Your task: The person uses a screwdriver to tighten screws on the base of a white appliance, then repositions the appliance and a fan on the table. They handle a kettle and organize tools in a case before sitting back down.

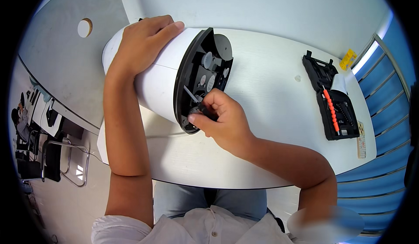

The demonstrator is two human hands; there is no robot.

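Observation:
A white rounded appliance (159, 80) lies on its side on the table, its black base (182, 80) turned to the right. Grey round parts and recesses show inside that base. Across the top of the white body lies my left hand (146, 43), its fingers curled over the far side and holding it. My right hand (224, 119) is closed around the dark handle of a screwdriver (192, 94), just at the near part of the base. The metal shaft slants up and left against the base; whether its tip sits in a screw cannot be made out.
A black tool case (328, 132) lies unfolded on the right of the white table (270, 156), with an orange flexible shaft (331, 111) in it. Beyond are a yellow packet (348, 60) and metal railing (388, 126). A grey panel (65, 65) stands left; a cable trails below the appliance.

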